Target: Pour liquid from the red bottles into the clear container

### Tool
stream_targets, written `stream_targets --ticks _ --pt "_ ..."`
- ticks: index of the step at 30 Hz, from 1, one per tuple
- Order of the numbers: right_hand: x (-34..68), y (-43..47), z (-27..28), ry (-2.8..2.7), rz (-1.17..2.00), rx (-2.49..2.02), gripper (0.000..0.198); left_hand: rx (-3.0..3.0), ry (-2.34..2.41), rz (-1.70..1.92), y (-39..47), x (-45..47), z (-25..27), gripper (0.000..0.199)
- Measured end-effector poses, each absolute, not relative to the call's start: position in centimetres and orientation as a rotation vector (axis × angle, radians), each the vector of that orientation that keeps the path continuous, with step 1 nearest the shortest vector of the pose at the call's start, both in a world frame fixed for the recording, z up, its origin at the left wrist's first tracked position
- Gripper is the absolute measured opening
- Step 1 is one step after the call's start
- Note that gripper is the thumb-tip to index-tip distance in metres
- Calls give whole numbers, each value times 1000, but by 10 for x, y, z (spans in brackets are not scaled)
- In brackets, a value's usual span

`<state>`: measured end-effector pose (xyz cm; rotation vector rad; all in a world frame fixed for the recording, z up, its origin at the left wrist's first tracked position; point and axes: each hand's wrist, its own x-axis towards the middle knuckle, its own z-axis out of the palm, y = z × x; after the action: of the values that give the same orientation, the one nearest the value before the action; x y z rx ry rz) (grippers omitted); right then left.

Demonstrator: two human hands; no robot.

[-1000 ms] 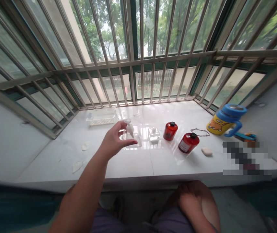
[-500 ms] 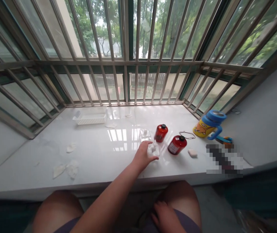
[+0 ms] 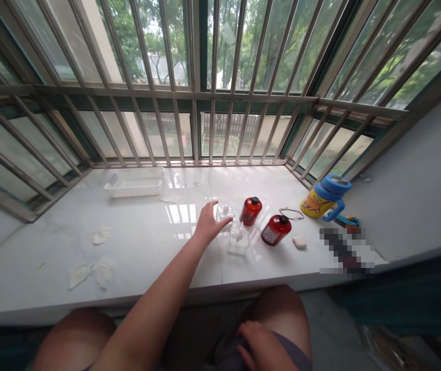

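Observation:
My left hand point(image 3: 208, 223) reaches over the white ledge with its thumb and fingers spread apart. Just right of its fingertips stands a small clear container point(image 3: 226, 212); whether they touch, I cannot tell. A second clear container point(image 3: 239, 238) with something whitish on top sits nearer to me, apart from the hand. Two red bottles with black caps are to the right, one farther back point(image 3: 251, 212) and one nearer with a pale label point(image 3: 276, 231). My right hand point(image 3: 262, 344) lies on my right thigh, fingers loosely stretched and holding nothing visible.
At the back left is a white plastic basket point(image 3: 137, 191). Crumpled white tissues point(image 3: 102, 273) lie on the left. To the right are a thin cord loop point(image 3: 293, 214), a pale block point(image 3: 299, 242) and a blue-yellow mug point(image 3: 323, 198). Metal bars point(image 3: 208, 96) line the window.
My left hand has moved left and away from the nearer clear container, to beside the farther one. The view has shifted slightly. My right hand stays on the thigh.

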<state>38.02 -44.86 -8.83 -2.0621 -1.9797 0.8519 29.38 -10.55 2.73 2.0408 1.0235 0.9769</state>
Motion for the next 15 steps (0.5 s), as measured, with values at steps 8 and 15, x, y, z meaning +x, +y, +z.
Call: stream_targets --ticks 8,15 --pt "400 -413 29 -2066 431 -1871 19 2124 912 756 -73 318 17 84" --pt "459 -327 128 -1851 -123 -1842 19 2113 1042 846 -89 229 11 78"
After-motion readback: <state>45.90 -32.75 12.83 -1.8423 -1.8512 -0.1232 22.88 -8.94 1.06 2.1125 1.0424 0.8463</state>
